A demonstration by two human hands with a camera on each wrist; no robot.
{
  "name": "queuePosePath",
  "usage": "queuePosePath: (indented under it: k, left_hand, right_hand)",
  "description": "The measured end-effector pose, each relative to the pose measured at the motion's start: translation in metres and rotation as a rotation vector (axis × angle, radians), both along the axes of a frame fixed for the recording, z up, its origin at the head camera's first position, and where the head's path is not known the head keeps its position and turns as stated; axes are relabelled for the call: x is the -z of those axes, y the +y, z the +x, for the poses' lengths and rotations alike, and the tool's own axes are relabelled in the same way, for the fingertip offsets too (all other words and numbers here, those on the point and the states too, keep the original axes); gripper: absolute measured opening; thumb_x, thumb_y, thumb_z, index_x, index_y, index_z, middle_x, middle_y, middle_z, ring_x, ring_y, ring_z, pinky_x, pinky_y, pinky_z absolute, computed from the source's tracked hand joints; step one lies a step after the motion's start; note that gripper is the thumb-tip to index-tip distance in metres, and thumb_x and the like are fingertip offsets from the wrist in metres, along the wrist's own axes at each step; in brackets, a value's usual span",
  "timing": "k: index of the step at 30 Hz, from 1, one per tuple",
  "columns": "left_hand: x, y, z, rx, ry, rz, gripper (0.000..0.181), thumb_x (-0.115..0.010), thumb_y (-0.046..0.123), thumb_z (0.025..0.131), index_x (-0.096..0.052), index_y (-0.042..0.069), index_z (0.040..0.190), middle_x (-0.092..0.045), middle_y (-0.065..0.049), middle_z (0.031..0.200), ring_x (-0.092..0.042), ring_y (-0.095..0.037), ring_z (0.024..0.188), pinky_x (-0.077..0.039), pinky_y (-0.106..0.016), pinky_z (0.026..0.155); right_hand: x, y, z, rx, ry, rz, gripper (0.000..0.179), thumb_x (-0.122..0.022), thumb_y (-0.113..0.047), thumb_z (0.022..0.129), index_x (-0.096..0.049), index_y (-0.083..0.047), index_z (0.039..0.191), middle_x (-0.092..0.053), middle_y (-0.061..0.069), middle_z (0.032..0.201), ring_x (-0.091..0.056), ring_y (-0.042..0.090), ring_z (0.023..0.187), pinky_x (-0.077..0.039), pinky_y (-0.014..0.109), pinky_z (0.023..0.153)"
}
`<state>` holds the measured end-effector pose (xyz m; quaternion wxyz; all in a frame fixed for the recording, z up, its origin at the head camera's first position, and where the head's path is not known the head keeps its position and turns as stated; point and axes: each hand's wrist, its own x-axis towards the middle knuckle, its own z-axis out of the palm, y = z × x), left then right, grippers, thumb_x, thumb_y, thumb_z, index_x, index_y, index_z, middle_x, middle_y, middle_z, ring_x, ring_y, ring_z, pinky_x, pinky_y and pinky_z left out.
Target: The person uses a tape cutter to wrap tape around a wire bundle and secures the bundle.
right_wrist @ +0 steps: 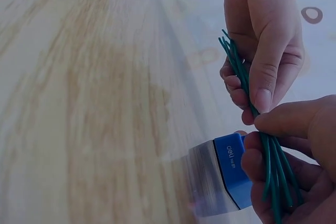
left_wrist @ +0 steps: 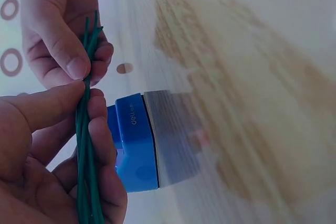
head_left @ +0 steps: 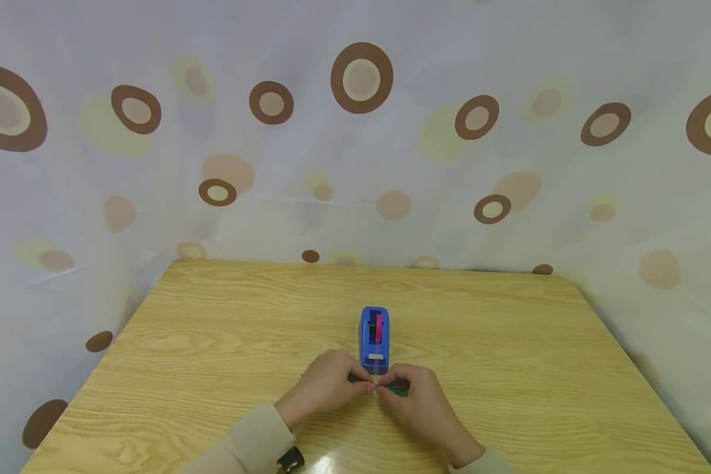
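Note:
Both hands meet just in front of a blue tape dispenser [head_left: 365, 345] marked "deli", which stands upright on the table with a narrow pink ring [head_left: 379, 328] in it. My left hand [head_left: 330, 382] pinches a bundle of thin green strands [left_wrist: 86, 129] between thumb and fingers. Close beside it, my right hand [head_left: 419, 397] pinches the same bundle [right_wrist: 269, 150], thumb tips nearly touching. The strands' loose ends fan out past each hand. A faint translucent strip appears to run from the dispenser toward the fingertips; whether it touches the bundle I cannot tell.
The wood-grain table [head_left: 243, 316] extends around the dispenser on all sides. Behind it hangs a pale curtain [head_left: 426, 171] with brown rings and dots. A small black object [head_left: 290, 459] shows by the left sleeve [head_left: 255, 438].

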<state>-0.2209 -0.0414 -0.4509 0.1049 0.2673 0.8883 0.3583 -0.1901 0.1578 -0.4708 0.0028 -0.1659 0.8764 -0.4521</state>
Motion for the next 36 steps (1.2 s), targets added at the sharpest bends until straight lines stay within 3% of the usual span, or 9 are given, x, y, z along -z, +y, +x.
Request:
queuePosePath:
  k: [10, 17, 26, 36]
  left_hand:
    - [-0.001, 0.0, -0.004, 0.05, -0.06, 0.002, 0.014, -0.068, 0.024, 0.094, -0.081, 0.018, 0.092, -0.067, 0.015, 0.075, -0.049, -0.003, 0.058, -0.04, -0.022, 0.052]
    - [0.001, -0.001, -0.008, 0.085, -0.105, 0.006, 0.027, -0.063, 0.023, 0.097, -0.075, 0.016, 0.074, -0.054, 0.011, 0.057, -0.038, -0.003, 0.046, -0.03, -0.02, 0.046]
    - [0.002, -0.001, -0.01, 0.066, -0.072, 0.008, 0.017, -0.068, 0.021, 0.094, -0.081, 0.015, 0.083, -0.057, 0.015, 0.058, -0.04, -0.002, 0.048, -0.03, -0.019, 0.046]
    - [0.001, 0.001, -0.011, 0.055, -0.061, 0.019, 0.013, -0.07, 0.021, 0.092, -0.081, 0.014, 0.088, -0.066, 0.017, 0.072, -0.048, -0.002, 0.056, -0.036, -0.02, 0.05]
  right_hand:
    - [0.001, 0.0, 0.002, -0.005, 0.045, -0.04, 0.009, -0.077, -0.003, 0.084, -0.072, -0.01, 0.081, -0.071, -0.005, 0.085, -0.066, 0.011, 0.084, -0.054, 0.026, 0.074]
    - [0.003, 0.0, 0.002, -0.004, 0.11, -0.018, 0.012, -0.078, -0.001, 0.083, -0.073, -0.012, 0.08, -0.071, -0.006, 0.082, -0.066, 0.009, 0.083, -0.054, 0.028, 0.075]
    - [0.002, 0.001, 0.001, -0.001, 0.153, 0.016, 0.013, -0.079, -0.003, 0.082, -0.074, -0.015, 0.08, -0.071, -0.011, 0.083, -0.067, 0.01, 0.083, -0.055, 0.029, 0.075]
    - [-0.001, 0.001, 0.0, 0.005, 0.07, 0.002, 0.01, -0.078, -0.005, 0.084, -0.075, -0.014, 0.083, -0.072, -0.007, 0.087, -0.067, 0.012, 0.088, -0.054, 0.036, 0.082]
